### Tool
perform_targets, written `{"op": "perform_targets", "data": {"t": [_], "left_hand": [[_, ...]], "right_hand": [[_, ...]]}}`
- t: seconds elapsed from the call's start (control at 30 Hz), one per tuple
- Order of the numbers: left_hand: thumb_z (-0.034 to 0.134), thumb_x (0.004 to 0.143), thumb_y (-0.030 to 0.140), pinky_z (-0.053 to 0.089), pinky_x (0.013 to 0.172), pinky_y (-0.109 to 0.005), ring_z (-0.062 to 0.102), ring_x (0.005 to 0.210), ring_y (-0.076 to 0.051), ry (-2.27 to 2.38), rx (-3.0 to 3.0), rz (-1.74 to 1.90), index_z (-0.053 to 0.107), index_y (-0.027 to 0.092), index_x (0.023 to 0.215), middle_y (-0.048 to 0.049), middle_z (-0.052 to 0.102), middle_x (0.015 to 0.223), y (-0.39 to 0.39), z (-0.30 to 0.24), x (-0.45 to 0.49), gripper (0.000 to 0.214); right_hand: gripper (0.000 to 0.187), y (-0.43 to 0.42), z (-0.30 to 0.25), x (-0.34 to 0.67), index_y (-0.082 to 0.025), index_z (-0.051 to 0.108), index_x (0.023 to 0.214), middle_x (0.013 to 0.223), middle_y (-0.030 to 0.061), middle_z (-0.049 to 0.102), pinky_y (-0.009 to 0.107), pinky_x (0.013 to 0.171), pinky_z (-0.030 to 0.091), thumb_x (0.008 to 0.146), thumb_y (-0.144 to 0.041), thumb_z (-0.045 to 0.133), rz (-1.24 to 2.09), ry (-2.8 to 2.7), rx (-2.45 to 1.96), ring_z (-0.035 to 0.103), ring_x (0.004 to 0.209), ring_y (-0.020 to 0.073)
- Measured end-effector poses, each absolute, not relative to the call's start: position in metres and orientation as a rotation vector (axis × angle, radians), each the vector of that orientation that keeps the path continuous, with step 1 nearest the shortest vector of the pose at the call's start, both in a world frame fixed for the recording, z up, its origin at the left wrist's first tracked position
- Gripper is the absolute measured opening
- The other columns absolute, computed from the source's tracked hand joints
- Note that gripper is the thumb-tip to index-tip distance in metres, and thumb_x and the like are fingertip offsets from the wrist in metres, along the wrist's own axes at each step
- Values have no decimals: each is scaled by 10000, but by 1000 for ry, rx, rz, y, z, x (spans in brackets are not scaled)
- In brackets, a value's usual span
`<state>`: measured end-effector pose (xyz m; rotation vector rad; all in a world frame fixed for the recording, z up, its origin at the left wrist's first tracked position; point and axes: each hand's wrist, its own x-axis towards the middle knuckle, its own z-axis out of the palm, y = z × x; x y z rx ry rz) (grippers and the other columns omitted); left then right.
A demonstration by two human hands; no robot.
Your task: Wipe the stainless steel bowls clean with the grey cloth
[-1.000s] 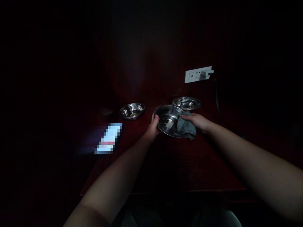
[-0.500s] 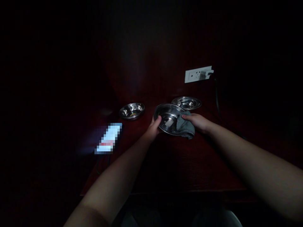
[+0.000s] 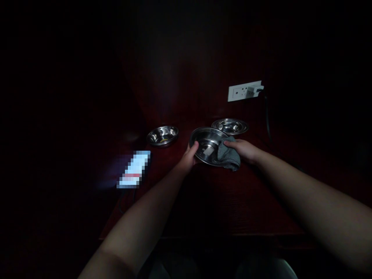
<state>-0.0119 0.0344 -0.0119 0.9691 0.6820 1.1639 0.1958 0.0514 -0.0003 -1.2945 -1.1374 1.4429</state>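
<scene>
- Over the middle of the dark red tabletop (image 3: pixel 226 205), a stainless steel bowl (image 3: pixel 207 149) is held between two bare hands, its mouth tilted up and toward the person; from here I can't tell whether its underside touches the surface.
- The left hand (image 3: pixel 189 157) has its grip clamped on the bowl's near left side, thumb hooked over the rim and fingers around the outside.
- The right hand (image 3: pixel 243 150) has its grip closed on a grey textured cloth (image 3: pixel 229 155), thumb pressing on top; its other fingers are mostly hidden.
- That cloth drapes over the bowl's right rim, part of it inside, a loose corner hanging below.
- Behind the bowl and slightly right sit wide-rimmed steel dishes (image 3: pixel 229 126), apparently nested.
- Off to the left stands another steel bowl (image 3: pixel 157 138), upright, with a small yellow patch at its bottom.
- Nearer the left edge lies a smartphone (image 3: pixel 134 169), its screen glowing but blurred into blocks, with a thin cable (image 3: pixel 120 205) near its lower end.
- On the wall at the back right, a white socket panel (image 3: pixel 236 93) holds a white plug (image 3: pixel 255 90), a black cord (image 3: pixel 267 118) trailing down beside it.
- The rest of the room sinks into darkness.
</scene>
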Motion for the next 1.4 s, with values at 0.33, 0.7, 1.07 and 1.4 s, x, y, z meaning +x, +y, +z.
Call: {"op": "perform_targets", "data": {"t": [0.33,0.7,1.07,1.4], "left_hand": [[568,787,466,457,925,-490,545,1142,-297,698,912,1164,375,264,1347,-113,542,1293,35,-11,-12,626],[575,787,456,457,932,-481,555,1134,-293,708,878,1166,350,268,1369,-116,546,1291,36,-11,-12,652],[565,788,472,458,924,-492,526,1167,-305,705,910,1159,341,276,1369,-116,496,1345,35,-10,-12,653],[553,791,480,451,925,-504,519,1173,-308,692,916,1146,342,269,1370,-128,495,1343,35,-10,-12,651]], "right_hand": [[93,51,0,196,-161,643,836,825,78,724,318,736,544,823,-216,570,1456,-1146,-1295,671,676,168],[95,51,-1,196,-152,641,849,855,82,723,320,750,545,821,-209,572,1453,-1148,-1270,674,702,167],[93,50,1,195,-159,642,837,834,73,724,324,764,540,829,-211,565,1454,-1140,-1296,672,680,161],[91,52,-2,196,-154,642,844,844,79,724,342,784,540,819,-214,579,1448,-1150,-1290,672,684,166]]}}
